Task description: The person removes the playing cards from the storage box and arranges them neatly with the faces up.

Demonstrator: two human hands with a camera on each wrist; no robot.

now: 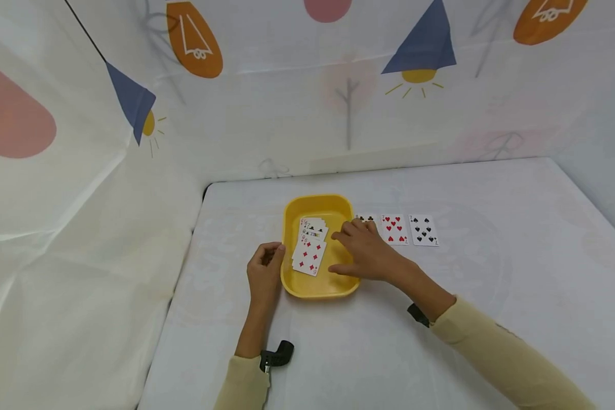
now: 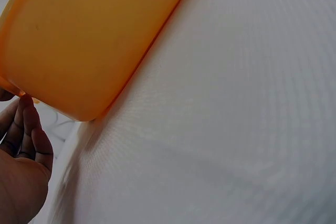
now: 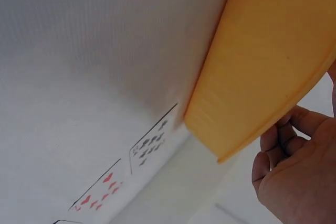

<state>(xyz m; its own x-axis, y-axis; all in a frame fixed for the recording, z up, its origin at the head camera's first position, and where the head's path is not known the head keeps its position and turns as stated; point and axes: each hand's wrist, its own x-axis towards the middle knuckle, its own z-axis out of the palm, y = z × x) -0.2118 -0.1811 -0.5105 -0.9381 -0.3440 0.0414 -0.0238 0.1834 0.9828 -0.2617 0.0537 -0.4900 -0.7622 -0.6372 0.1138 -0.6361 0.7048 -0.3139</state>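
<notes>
A yellow plastic tray point(image 1: 320, 294) stands on the table with a loose pile of playing cards in its left half, a six of diamonds point(image 1: 309, 256) on top. At the left rim, my left hand point(image 1: 265, 267) pinches the edge between thumb and fingers; the left wrist view shows those fingertips point(image 2: 25, 100) right at the rim. Over the right side of the tray reaches my right hand point(image 1: 364, 250), thumb and fingers spread apart, nothing visible between them. It partly covers a clubs card point(image 1: 365, 218) lying just right of the tray.
A seven of hearts point(image 1: 394, 230) and a seven of spades point(image 1: 423, 230) lie face up in a row with the clubs card. Behind the white table point(image 1: 492, 273) hangs a printed white sheet point(image 1: 287, 114), which also runs along the left side.
</notes>
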